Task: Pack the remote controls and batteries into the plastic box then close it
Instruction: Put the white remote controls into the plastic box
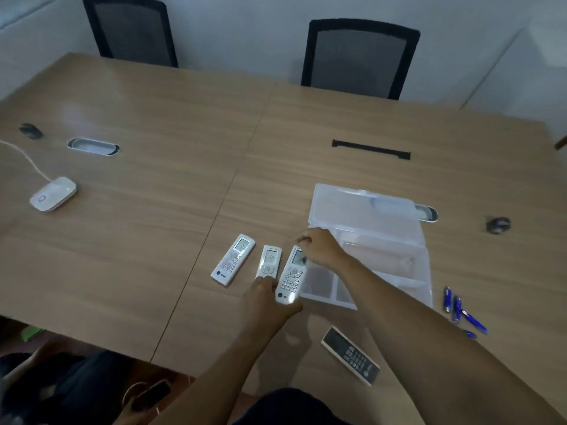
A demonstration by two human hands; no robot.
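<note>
Three white remotes lie side by side on the wooden table: a left one (pixel 233 259), a middle one (pixel 269 261) and a right one (pixel 291 277). My left hand (pixel 267 299) grips the lower end of the right remote. My right hand (pixel 319 245) holds its top end. Just to the right stands the clear plastic box (pixel 408 280), open, with its lid (pixel 346 204) folded back. A dark remote (pixel 350 354) lies near the front edge. Several blue batteries (pixel 460 309) lie to the right of the box.
A white device (pixel 52 194) with a cable sits at the far left. Oval cable ports (pixel 92 146) and a black slot (pixel 370 149) are set in the table. Two black chairs (pixel 359 56) stand behind it. A small dark object (pixel 497 224) lies far right.
</note>
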